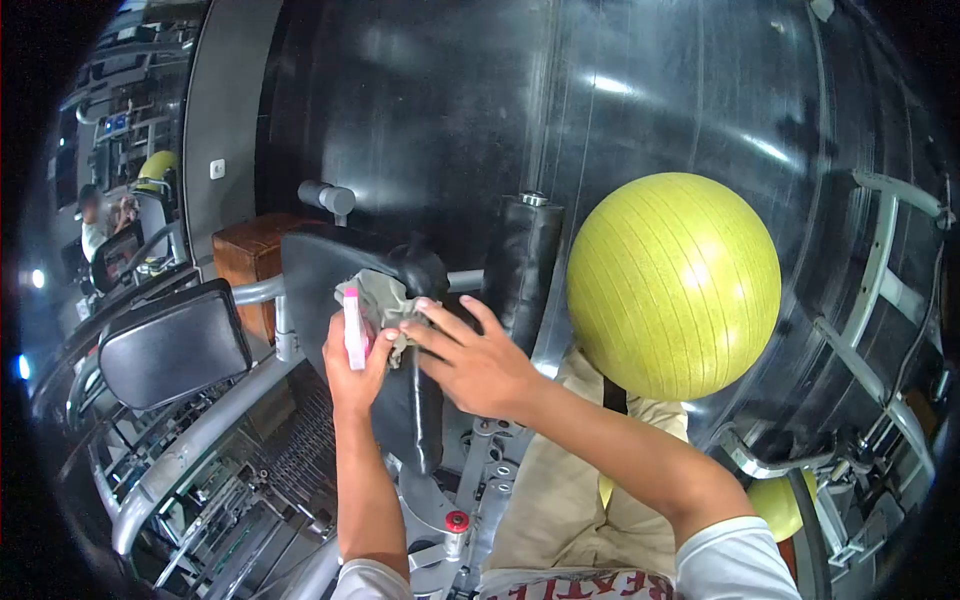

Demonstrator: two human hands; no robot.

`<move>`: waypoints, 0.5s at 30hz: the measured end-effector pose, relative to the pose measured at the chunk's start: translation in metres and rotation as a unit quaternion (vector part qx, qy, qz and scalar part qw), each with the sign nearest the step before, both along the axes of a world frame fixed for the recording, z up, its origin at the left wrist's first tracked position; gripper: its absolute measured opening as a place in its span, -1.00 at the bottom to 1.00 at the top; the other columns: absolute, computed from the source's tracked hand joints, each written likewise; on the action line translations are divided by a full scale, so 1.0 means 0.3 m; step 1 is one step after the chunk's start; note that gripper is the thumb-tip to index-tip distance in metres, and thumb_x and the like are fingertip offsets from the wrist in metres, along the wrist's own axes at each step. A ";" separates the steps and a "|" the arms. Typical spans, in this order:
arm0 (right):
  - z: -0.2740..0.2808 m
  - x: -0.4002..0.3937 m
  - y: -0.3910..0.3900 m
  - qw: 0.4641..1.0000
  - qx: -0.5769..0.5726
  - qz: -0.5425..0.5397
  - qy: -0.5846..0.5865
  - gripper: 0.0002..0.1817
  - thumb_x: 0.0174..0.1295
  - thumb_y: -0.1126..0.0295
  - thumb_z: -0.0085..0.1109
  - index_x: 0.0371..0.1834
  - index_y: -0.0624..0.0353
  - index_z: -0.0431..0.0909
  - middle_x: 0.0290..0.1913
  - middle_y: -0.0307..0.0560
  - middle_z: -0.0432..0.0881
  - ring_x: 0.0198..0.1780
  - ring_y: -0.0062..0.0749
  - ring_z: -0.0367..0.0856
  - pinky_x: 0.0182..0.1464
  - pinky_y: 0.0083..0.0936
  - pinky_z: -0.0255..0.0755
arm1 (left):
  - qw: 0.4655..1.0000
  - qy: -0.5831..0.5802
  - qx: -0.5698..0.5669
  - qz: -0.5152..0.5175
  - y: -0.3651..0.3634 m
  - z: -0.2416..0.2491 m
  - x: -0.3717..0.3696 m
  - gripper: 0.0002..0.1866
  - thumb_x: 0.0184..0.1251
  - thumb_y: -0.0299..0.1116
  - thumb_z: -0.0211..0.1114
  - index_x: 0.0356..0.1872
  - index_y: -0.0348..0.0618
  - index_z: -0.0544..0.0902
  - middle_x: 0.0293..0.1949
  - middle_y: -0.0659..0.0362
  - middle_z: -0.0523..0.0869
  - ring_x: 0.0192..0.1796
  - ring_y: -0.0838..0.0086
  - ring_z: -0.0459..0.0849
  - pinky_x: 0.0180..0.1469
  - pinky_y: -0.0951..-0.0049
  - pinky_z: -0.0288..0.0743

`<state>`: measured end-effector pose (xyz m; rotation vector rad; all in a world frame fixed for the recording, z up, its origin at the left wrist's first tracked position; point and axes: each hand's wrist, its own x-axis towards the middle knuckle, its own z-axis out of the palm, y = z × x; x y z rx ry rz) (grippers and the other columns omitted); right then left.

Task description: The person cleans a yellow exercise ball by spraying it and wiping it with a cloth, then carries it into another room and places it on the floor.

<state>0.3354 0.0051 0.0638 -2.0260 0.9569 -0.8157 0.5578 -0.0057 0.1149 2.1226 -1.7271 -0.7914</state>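
My left hand is closed around a spray bottle with a white and pink trigger head; most of the bottle's body is hidden by the hand. A crumpled grey-beige cloth bunches up just beyond the bottle. The fingertips of my right hand grip the cloth's right side, with one finger raised away from it. Both hands are above a black padded cushion of an exercise machine. How far the cloth touches the padding cannot be made out.
A large yellow-green exercise ball sits to the right, close to my legs. Beside the cushion stands a black roller pad. Another black pad and a grey metal frame are on the left. A wooden block lies behind.
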 end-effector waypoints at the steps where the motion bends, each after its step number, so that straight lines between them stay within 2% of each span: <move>1: -0.009 -0.036 0.010 1.000 0.011 -0.011 -0.007 -0.68 0.09 0.35 0.37 -0.04 -0.01 0.75 0.43 -0.17 0.50 0.59 -0.13 0.27 0.46 0.09 0.21 | 1.000 -0.009 -0.005 -0.010 -0.005 -0.008 -0.006 -0.48 0.32 -0.17 0.57 0.09 -0.30 0.56 -0.33 0.29 0.57 -0.26 0.52 0.51 -0.13 0.44 0.51; 2: -0.017 -0.073 0.021 0.999 0.023 -0.022 -0.014 -0.70 0.07 0.35 0.38 -0.07 0.00 0.75 0.40 -0.16 0.52 0.56 -0.12 0.30 0.44 0.08 0.22 | 1.000 -0.018 0.007 -0.010 -0.012 -0.010 -0.016 -0.39 0.28 -0.10 0.58 0.15 -0.30 0.54 -0.17 0.20 0.57 -0.09 0.44 0.55 0.04 0.35 0.50; 5: -0.042 -0.193 0.041 0.996 0.052 -0.073 -0.022 -0.74 0.01 0.39 0.38 -0.16 0.02 0.75 0.25 -0.13 0.59 0.39 -0.04 0.43 0.37 0.00 0.29 | 0.976 -0.152 -0.033 -0.154 -0.034 -0.018 0.005 -0.27 0.10 -0.07 0.66 0.19 -0.26 0.55 0.14 -0.03 0.56 0.19 0.18 0.59 0.18 0.17 0.49; 6: -0.052 -0.238 0.051 0.993 0.064 -0.095 -0.015 -0.74 0.01 0.41 0.37 -0.17 0.03 0.74 0.22 -0.12 0.59 0.37 -0.03 0.44 0.36 -0.01 0.30 | 0.978 -0.146 0.018 -0.145 -0.039 -0.010 0.010 -0.13 0.04 0.01 0.66 0.31 -0.22 0.49 0.25 -0.04 0.45 0.35 0.07 0.48 0.31 0.10 0.43; 9: -0.079 -0.415 0.063 0.983 0.087 -0.164 0.008 -0.76 0.00 0.46 0.36 -0.20 0.08 0.72 0.17 -0.11 0.60 0.30 0.00 0.47 0.31 -0.01 0.33 | 0.995 -0.001 0.065 -0.072 -0.053 0.009 0.006 -0.03 0.13 -0.01 0.63 0.47 -0.27 0.35 0.30 0.03 0.47 0.35 0.26 0.45 0.42 0.21 0.32; 11: -0.081 -0.558 0.061 0.971 0.092 -0.218 0.036 -0.76 0.01 0.52 0.34 -0.20 0.09 0.71 0.13 -0.09 0.61 0.24 0.01 0.49 0.27 -0.03 0.34 | 0.995 0.034 0.085 -0.040 -0.052 0.021 0.023 0.16 0.01 0.04 0.71 0.56 -0.24 0.23 0.41 0.01 0.39 0.39 0.23 0.45 0.46 0.20 0.30; 13: -0.100 -0.710 0.071 0.952 0.079 -0.292 0.054 -0.76 0.06 0.59 0.33 -0.19 0.10 0.72 0.09 -0.07 0.63 0.19 0.00 0.51 0.26 -0.08 0.37 | 0.996 0.050 0.077 -0.005 -0.050 0.032 0.028 0.21 -0.04 -0.05 0.74 0.58 -0.24 0.17 0.31 0.00 0.42 0.35 0.22 0.45 0.43 0.20 0.33; 15: -0.123 -0.851 0.099 0.927 0.071 -0.362 0.075 -0.79 0.12 0.62 0.32 -0.18 0.13 0.72 0.06 -0.04 0.64 0.16 -0.02 0.53 0.25 -0.14 0.38 | 0.995 0.054 0.084 0.016 -0.047 0.043 0.049 0.25 -0.06 -0.04 0.76 0.61 -0.23 0.14 0.27 0.01 0.44 0.33 0.22 0.47 0.43 0.20 0.33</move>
